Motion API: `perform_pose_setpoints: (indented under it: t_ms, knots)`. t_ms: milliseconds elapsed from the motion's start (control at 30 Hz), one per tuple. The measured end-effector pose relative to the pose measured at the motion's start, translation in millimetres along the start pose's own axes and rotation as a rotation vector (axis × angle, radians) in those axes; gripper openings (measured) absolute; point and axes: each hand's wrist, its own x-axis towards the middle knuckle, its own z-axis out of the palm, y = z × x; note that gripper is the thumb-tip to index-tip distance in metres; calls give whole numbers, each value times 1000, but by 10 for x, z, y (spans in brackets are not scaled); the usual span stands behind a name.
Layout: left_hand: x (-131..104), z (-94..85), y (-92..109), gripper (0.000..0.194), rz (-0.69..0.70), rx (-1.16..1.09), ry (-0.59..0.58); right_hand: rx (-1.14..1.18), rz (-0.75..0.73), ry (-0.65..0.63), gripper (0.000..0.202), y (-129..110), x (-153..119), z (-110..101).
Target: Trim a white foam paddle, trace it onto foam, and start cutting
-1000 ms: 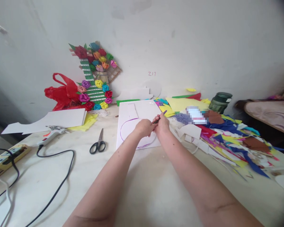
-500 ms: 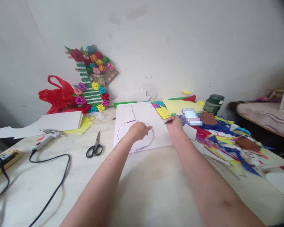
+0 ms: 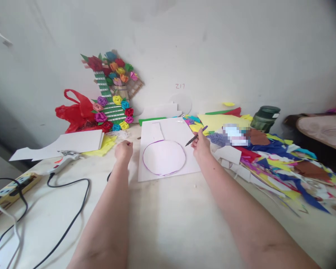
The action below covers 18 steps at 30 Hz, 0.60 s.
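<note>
Okay, left hand (image 3: 124, 151) curled left of white board (image 3: 180, 129), contents unclear, purple-outlined oval (image 3: 164, 157) uncovered at centre, while right hand (image 3: 202, 145) pinches marker (image 3: 189, 142) just right of it.

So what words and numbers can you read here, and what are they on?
"217", in red on the wall; the first mark could be a Z.
Label on the green jar: too small to read.
Bright screen: too blurred to read.
Pen: no writing I can make out.
</note>
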Motion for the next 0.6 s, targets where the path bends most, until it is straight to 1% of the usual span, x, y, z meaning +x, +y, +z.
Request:
perform_pose_setpoints:
  t_ms: [33,100,167,267,333,400,467,533,600]
  knots:
    - [19,49,-41,30,-23,10,-27,-1,-8,-11,32,15,3,-15]
    - [44,126,-77,30,-1,30,-54,-19,-14,-17,28,56,0,-31]
    - [50,162,-66,31,21,47,-31,-43,-17,-22,26,105,-14,-32]
    - [27,153,0,31,15,-4,28,-87,-40,-55,27,175,-42,-20]
    - [-5,128,54,30,39,-94,33,-141,-79,-94,30,219,-56,-21]
    - [-45,103,105,28,60,-189,-13,-233,-151,-126,31,267,-66,-35]
    - [-83,81,149,26,59,-240,-87,-353,-259,-142,29,318,-79,-58]
    - [-112,66,185,25,52,-220,-140,-464,-353,-147,24,364,-104,-77]
    - [-127,63,208,26,53,-164,-157,-528,-383,-139,18,397,-141,-82]
